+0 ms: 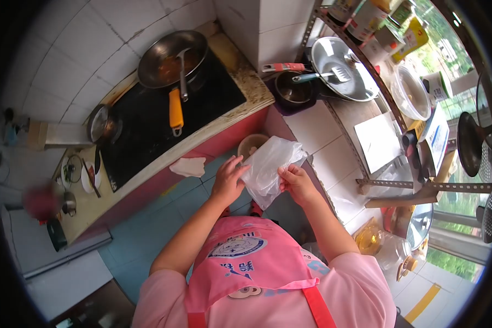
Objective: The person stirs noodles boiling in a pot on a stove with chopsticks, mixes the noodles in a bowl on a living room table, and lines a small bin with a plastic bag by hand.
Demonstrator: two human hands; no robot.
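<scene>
A crumpled, translucent plastic bag [270,167] is held up in front of the pink apron. My left hand [229,180] is at the bag's left edge, its fingers bent and somewhat apart, with the fingertips against the plastic. At the right edge, my right hand [295,183] pinches the bag between thumb and fingers. Behind the bag's upper left part, a round bowl [251,145] is partly hidden. Whatever the bag may contain cannot be made out.
On the black cooktop [147,131] at the left stands a wok [169,57] with a ladle and a yellow-orange handle. A rack [366,65] with bottles, a basin and pans is at the right. Oil bottles [369,238] stand near my right elbow.
</scene>
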